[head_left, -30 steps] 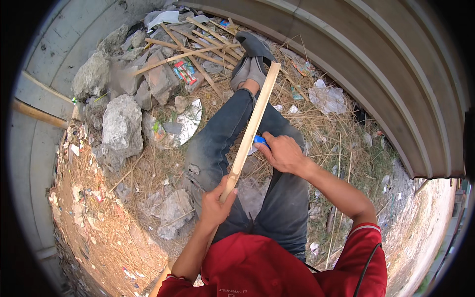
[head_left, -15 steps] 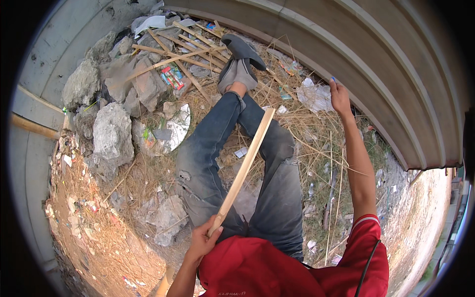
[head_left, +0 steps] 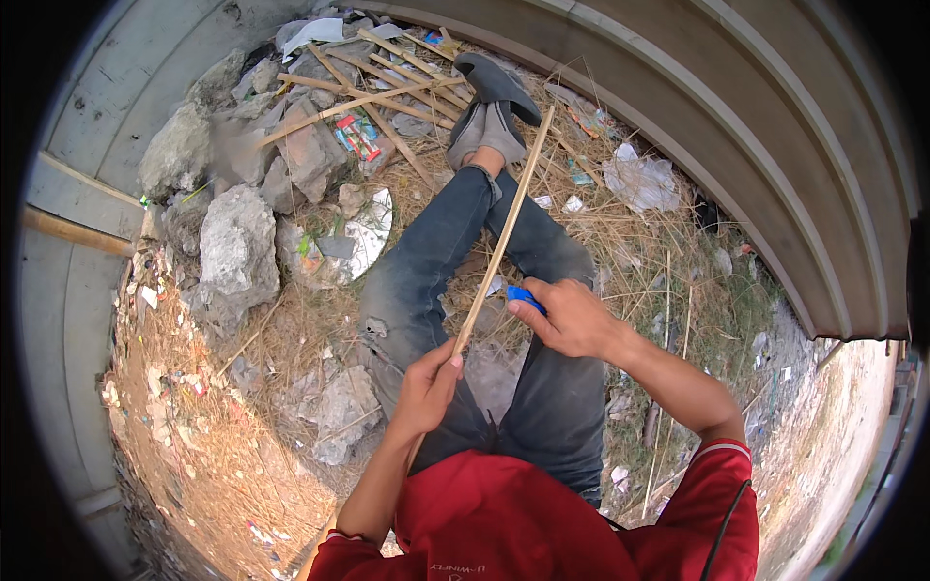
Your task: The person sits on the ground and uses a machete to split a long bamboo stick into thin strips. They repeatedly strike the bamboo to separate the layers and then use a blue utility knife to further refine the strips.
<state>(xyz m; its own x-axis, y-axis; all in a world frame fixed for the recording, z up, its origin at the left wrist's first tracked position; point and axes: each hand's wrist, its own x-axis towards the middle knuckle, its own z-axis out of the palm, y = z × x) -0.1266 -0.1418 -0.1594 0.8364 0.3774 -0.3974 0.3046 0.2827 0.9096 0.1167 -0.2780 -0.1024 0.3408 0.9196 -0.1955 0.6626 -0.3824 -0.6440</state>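
The pale strip (head_left: 509, 225) is in one full-length piece, slanting up across the person's legs (head_left: 436, 232) with its top end beside the shoes (head_left: 494, 87). The left hand (head_left: 426, 389) keeps its grip closed around the strip's lower part, while the right hand (head_left: 572, 320) pinches a blue tool (head_left: 524, 298) just beside the strip; whether the tool touches it is hard to tell from this height. Work on this piece looks unfinished, since both hands are engaged with it. More loose strips (head_left: 315, 123) lie crossed toward the far edge of the ground (head_left: 232, 455), left of the shoes, and nothing about them settles whether they are done or left over. As for writing, the red shirt (head_left: 504, 518) has small pale lettering near the lower edge of view, and a red printed packet (head_left: 360, 137) lies among the rocks (head_left: 237, 237).
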